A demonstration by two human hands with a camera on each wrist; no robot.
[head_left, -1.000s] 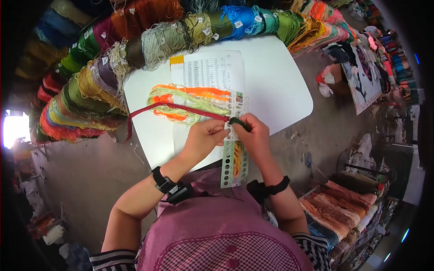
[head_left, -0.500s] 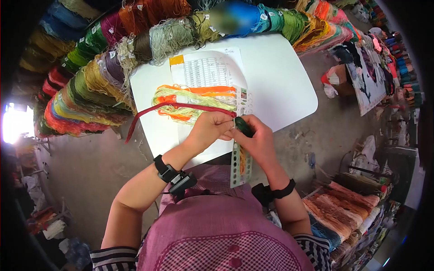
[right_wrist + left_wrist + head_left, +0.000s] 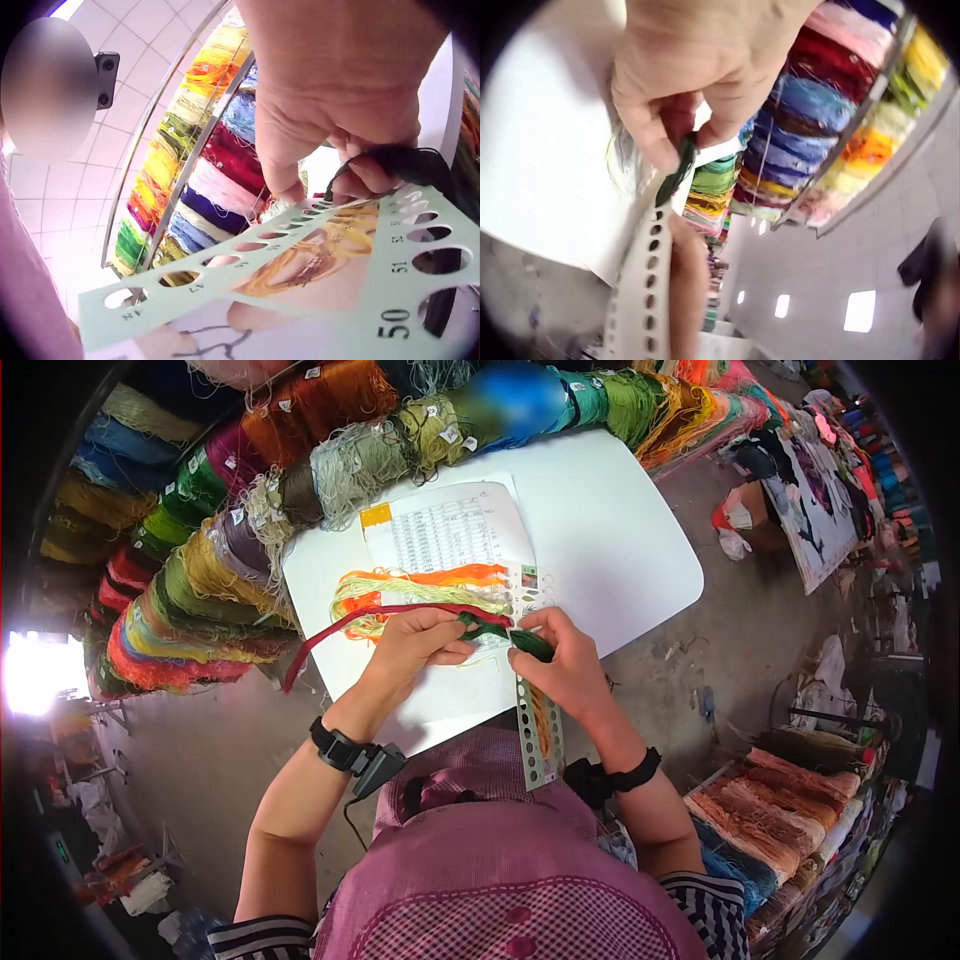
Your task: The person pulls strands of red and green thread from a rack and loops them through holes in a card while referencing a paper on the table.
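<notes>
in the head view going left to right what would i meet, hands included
bright opening → left hand → right hand → rust and peach skeins

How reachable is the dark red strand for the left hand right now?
Probably yes: the dark red strand runs right beside the left hand, mostly uncovered, though those fingers pinch dark green thread.

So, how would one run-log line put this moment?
Left hand: pinching dark green thread | Right hand: holding hole-punched card | Red thread: reaches card
</notes>
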